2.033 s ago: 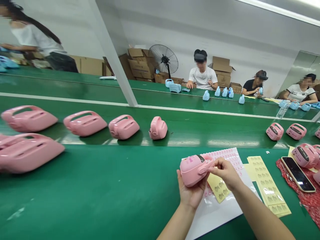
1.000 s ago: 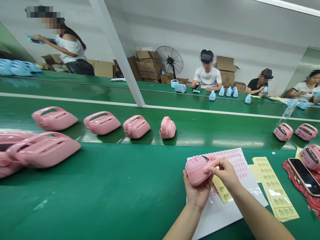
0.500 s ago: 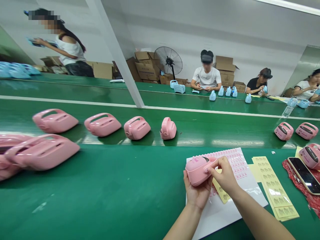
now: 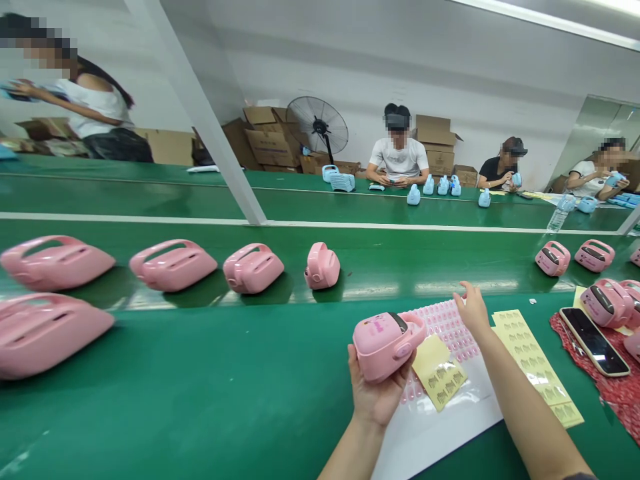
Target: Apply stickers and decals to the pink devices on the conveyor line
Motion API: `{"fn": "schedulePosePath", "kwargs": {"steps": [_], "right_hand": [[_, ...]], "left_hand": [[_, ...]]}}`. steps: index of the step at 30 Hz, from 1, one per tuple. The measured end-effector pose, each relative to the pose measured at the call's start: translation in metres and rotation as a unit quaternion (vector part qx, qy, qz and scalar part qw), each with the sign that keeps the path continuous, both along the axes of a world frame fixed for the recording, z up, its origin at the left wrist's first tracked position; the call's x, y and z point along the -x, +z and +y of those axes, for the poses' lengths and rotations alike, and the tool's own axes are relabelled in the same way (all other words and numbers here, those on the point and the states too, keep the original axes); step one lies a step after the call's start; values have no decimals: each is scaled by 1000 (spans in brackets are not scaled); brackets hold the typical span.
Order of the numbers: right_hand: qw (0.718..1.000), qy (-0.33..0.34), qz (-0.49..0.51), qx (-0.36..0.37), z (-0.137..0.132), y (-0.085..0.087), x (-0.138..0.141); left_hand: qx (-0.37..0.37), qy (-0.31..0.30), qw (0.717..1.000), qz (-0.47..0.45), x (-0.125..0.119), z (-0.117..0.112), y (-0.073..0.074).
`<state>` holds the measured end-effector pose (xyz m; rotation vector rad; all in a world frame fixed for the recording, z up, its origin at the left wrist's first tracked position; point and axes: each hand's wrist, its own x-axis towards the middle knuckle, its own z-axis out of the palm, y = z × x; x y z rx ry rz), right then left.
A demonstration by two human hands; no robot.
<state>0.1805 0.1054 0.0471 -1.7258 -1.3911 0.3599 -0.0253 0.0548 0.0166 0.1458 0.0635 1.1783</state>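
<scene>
My left hand (image 4: 375, 393) is closed around a pink plastic case with a carrying handle (image 4: 381, 350), a dark window on its front and small printed markings, holding it up off the table. My right hand (image 4: 473, 310) is apart from the case, above the far edge of a white sheet bearing rows of pink gem-like stickers (image 4: 450, 323). Its thumb and forefinger are separated, and nothing shows between them. A small yellow label sheet (image 4: 440, 377) lies on the white sheet, just right of the case.
Several pink cases (image 4: 254, 268) stand along the green bench (image 4: 210, 393). To the right lie long yellow label strips (image 4: 533, 367) and a phone (image 4: 595, 340) on red wrap. Across the bench, co-workers sit with blue cases (image 4: 413, 195); a slanted white post (image 4: 200, 113) rises at left.
My right hand has left the side of the pink case and moved up and right over the sticker sheet. The left hand still holds the case. The whole view has shifted slightly.
</scene>
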Motion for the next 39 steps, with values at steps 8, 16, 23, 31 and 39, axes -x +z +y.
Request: {"fn": "schedulePosePath", "kwargs": {"steps": [8, 16, 23, 31, 39], "right_hand": [[999, 22, -24, 12, 15, -29, -35], [999, 39, -9, -19, -3, -3, -26], [978, 155, 139, 19, -36, 30, -2], [939, 273, 194, 83, -68, 55, 25], [953, 276, 108, 67, -74, 60, 24]], "left_hand": [[-13, 74, 958, 275, -12, -2, 6], [-159, 204, 834, 487, -35, -25, 17], [-216, 164, 806, 527, -29, -21, 19], [-282, 143, 807, 499, -25, -16, 18], [-294, 142, 790, 519, -23, -16, 14]]}}
